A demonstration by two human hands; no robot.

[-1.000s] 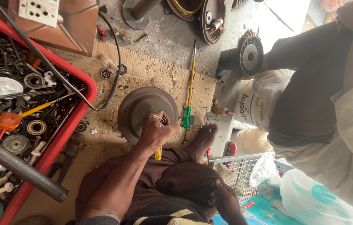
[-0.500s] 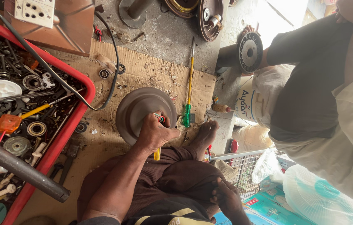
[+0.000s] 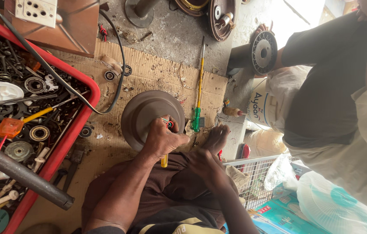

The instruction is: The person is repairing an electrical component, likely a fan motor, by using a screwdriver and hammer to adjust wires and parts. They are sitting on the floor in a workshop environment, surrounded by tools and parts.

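Head view, looking down at a person seated on cardboard [image 3: 157,78] laid over a concrete floor. Left hand [image 3: 164,138] rests on the near edge of a round brown motor cover [image 3: 144,113], fingers clenched around a yellow-handled tool [image 3: 164,161] whose handle sticks out below the fist; red and green wires [image 3: 166,122] show at the knuckles. Right hand [image 3: 201,161] lies on the lap beside a bare foot [image 3: 216,138] — whether its fingers grasp anything cannot be told. The cover sits flat on the cardboard, just in front of the person's knees.

A green-and-yellow screwdriver [image 3: 198,91] lies just right of the cover, pointing away. A red crate [image 3: 69,143] at the left is full of bearings, bolts and metal parts; a black cable [image 3: 114,82] loops from it across the cardboard. A second person [image 3: 322,99] sits at the right, holding a ribbed disc [image 3: 263,52] — well apart from the cover.
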